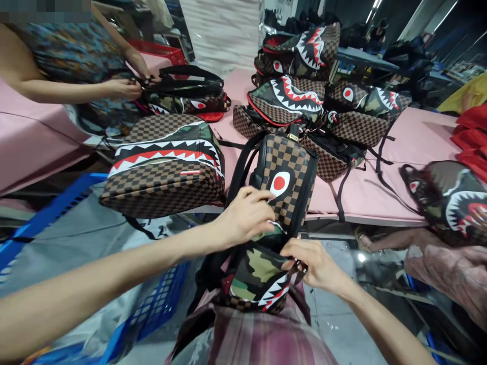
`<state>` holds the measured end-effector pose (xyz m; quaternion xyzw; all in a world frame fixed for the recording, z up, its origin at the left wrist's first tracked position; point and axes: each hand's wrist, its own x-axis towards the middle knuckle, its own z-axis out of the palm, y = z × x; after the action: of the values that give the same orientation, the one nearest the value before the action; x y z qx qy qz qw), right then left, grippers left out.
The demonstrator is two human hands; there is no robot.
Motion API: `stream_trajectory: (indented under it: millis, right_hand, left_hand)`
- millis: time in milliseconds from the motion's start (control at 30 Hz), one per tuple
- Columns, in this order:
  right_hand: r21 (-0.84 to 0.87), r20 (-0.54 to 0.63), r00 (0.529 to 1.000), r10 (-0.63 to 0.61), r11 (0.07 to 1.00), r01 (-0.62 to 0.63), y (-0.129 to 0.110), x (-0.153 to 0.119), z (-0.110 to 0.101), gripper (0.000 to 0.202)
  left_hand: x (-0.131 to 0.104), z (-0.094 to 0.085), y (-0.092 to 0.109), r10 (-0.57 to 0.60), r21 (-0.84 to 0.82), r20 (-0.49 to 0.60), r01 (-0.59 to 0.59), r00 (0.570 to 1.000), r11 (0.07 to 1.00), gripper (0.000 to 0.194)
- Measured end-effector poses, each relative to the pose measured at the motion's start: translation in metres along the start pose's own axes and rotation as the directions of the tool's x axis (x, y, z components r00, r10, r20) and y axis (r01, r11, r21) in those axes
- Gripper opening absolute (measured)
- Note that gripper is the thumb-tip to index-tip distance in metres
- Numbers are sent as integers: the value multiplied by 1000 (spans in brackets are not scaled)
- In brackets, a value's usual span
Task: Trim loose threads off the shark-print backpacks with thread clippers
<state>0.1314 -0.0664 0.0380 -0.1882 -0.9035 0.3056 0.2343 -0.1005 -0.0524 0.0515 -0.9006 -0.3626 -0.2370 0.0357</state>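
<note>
A brown checkered backpack (291, 165) with a red-and-white eye patch leans from my lap against the table edge. Its lower part shows a camouflage panel (262, 268) and white shark teeth. Across the middle of the backpack, my left hand (247, 215) has its fingers curled against the front, just below the eye; the fingertips are partly hidden. My right hand (312, 261) pinches the backpack's edge beside the camouflage panel, close to a small dark strap with metal bits.
Another shark-mouth backpack (163, 167) lies at left on the pink table (429, 132). Several more backpacks (289, 101) are piled behind. A co-worker's hands (129, 86) handle a bag at upper left. Blue crates (152, 304) stand below left; a person's leg (391, 238) shows at right.
</note>
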Motion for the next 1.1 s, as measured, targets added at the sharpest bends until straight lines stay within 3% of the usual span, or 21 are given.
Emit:
stream_trajectory:
  millis: [67, 133, 233, 333, 400, 833, 1000, 1100]
  right_hand:
    - [-54, -6, 1000, 7, 999, -7, 0, -5, 1, 11]
    - [-133, 7, 1000, -14, 991, 15, -2, -9, 4, 11]
    - [-314, 75, 995, -73, 945, 93, -10, -20, 10, 20]
    - [-386, 119, 988, -99, 912, 138, -18, -29, 17, 29]
    - [-371, 121, 987, -108, 917, 146, -19, -31, 20, 29]
    - [-331, 132, 985, -107, 932, 146, -12, -17, 22, 19]
    - [-124, 117, 992, 49, 992, -35, -15, -6, 9, 22]
    - [-182, 46, 966, 254, 953, -242, -22, 2, 2, 27]
  left_hand:
    - [-21, 2, 16, 45, -70, 68, -40, 997, 997, 31]
    - [-41, 7, 34, 13, -59, 99, -7, 995, 998, 31]
    - [-70, 17, 57, -133, 15, -60, 135, 989, 991, 8]
    - [-91, 25, 70, -233, 31, -245, 247, 941, 968, 18]
    - [-98, 28, 72, -257, 8, -288, 271, 923, 963, 21]
    - [-90, 28, 62, -242, -48, -302, 239, 922, 970, 18]
    - [-83, 30, 64, -245, -68, -332, 236, 911, 969, 16]
    - [-83, 37, 68, -264, -84, -387, 252, 883, 964, 17]
